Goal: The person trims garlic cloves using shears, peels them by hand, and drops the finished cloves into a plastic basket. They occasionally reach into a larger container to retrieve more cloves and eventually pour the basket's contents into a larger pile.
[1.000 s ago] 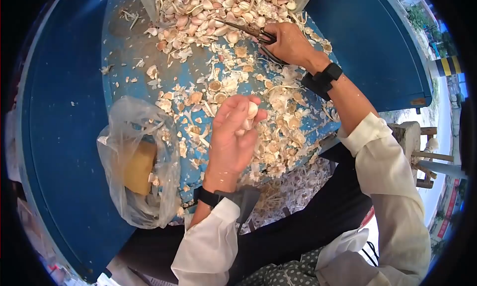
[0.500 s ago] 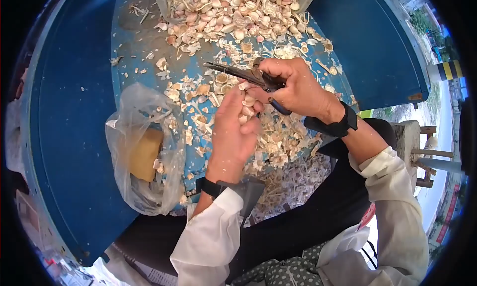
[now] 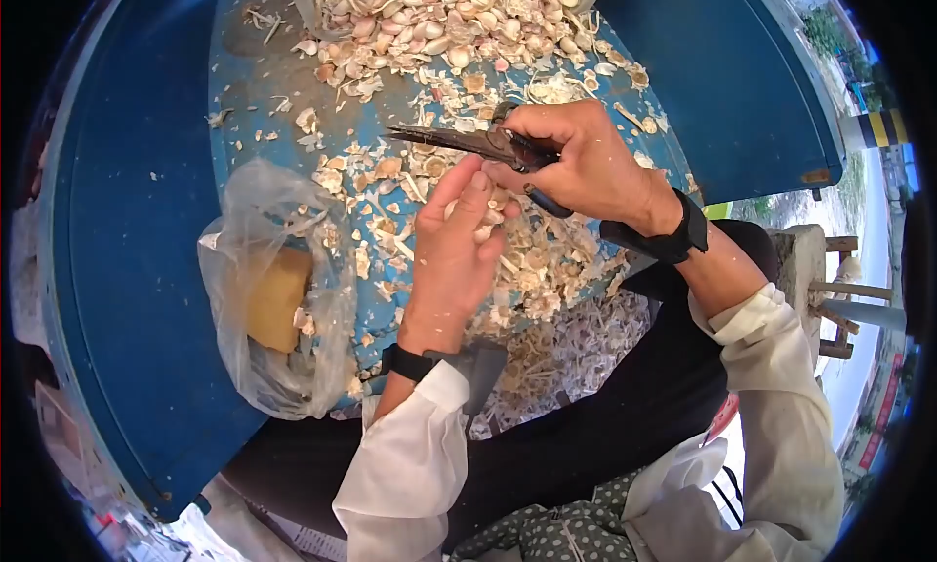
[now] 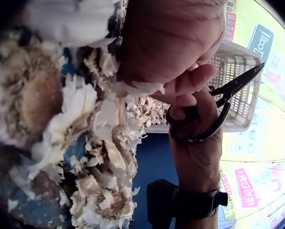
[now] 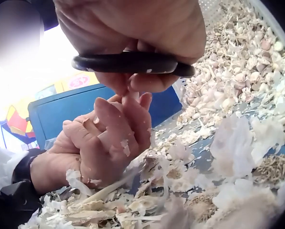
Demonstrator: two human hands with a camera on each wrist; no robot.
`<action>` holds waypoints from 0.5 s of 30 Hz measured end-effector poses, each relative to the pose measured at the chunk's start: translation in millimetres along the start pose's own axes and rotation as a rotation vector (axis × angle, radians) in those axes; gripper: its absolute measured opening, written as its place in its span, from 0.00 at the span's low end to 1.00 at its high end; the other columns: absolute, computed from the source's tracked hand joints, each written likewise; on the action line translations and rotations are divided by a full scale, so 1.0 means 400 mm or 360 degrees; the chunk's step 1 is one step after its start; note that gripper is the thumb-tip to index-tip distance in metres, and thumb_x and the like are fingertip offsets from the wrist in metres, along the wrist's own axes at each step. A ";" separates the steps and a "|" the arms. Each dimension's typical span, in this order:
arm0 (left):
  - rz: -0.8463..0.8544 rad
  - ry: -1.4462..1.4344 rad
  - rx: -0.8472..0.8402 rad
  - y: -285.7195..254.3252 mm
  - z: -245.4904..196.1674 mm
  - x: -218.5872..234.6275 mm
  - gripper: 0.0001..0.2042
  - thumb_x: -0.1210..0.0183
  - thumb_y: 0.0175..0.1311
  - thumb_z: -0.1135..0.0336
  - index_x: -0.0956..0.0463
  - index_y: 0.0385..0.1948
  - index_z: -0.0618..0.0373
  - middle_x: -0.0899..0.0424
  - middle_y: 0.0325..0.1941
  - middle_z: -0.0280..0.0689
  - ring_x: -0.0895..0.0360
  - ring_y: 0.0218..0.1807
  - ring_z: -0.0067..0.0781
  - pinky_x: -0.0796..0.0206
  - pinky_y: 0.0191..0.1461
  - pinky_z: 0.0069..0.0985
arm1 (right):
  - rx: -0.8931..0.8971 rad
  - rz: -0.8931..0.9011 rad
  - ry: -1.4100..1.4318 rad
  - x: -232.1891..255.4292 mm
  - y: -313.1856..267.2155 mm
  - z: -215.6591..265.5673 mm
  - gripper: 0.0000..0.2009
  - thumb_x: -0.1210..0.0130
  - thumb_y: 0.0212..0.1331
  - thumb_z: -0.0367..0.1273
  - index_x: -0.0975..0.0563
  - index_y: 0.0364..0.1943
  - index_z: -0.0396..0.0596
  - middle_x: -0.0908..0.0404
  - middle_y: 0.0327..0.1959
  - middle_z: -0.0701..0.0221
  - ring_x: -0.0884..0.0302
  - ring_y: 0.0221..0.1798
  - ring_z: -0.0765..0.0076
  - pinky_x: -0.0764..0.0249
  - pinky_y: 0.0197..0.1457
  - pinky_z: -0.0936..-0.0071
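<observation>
Garlic cloves (image 3: 484,232) lie in the curled fingers of my left hand (image 3: 449,269), which is held palm up over the scattered skins. My right hand (image 3: 600,171) grips dark scissors (image 3: 454,139) by their handles, the blades pointing left above the left fingertips. From the right wrist view, the scissors' black handle loop (image 5: 128,63) crosses under the right hand, whose fingertips meet those of the left hand (image 5: 109,138). The left wrist view shows the blades (image 4: 240,81) pointing away from the left hand; its cloves are hidden there.
A large heap of garlic cloves (image 3: 439,25) sits at the far end, in a pale perforated basket (image 4: 247,112). Dry skins and root ends (image 3: 547,269) litter the blue surface. At left stands a clear plastic bag (image 3: 239,220) with a yellowish-brown block (image 3: 280,303). Blue panels (image 3: 722,93) flank both sides.
My right hand has come down from beside the heap with the scissors and met the left fingertips. The left hand has stayed in nearly the same place, still holding the garlic.
</observation>
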State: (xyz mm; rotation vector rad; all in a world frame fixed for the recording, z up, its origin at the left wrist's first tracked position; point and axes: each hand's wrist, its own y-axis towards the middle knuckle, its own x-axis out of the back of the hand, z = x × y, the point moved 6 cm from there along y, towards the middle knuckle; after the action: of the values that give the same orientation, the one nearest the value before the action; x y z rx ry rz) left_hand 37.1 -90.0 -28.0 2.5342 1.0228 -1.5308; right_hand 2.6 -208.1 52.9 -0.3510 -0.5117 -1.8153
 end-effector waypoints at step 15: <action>0.0134 0.0039 -0.0108 0.001 -0.041 0.014 0.17 0.41 0.64 0.66 0.30 0.52 0.60 0.22 0.41 0.38 0.25 0.34 0.24 0.46 0.21 0.09 | 0.0109 0.0279 -0.1198 0.092 -0.057 -0.019 0.23 0.33 0.42 0.46 0.31 0.22 0.42 0.31 0.19 0.63 0.31 0.25 0.53 0.36 0.28 0.63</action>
State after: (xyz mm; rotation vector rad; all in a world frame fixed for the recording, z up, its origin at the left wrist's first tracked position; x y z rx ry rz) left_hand 52.2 -82.0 -24.1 2.5219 0.9401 -1.4226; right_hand -29.9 -236.7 60.4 -1.0117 -1.0200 -1.4508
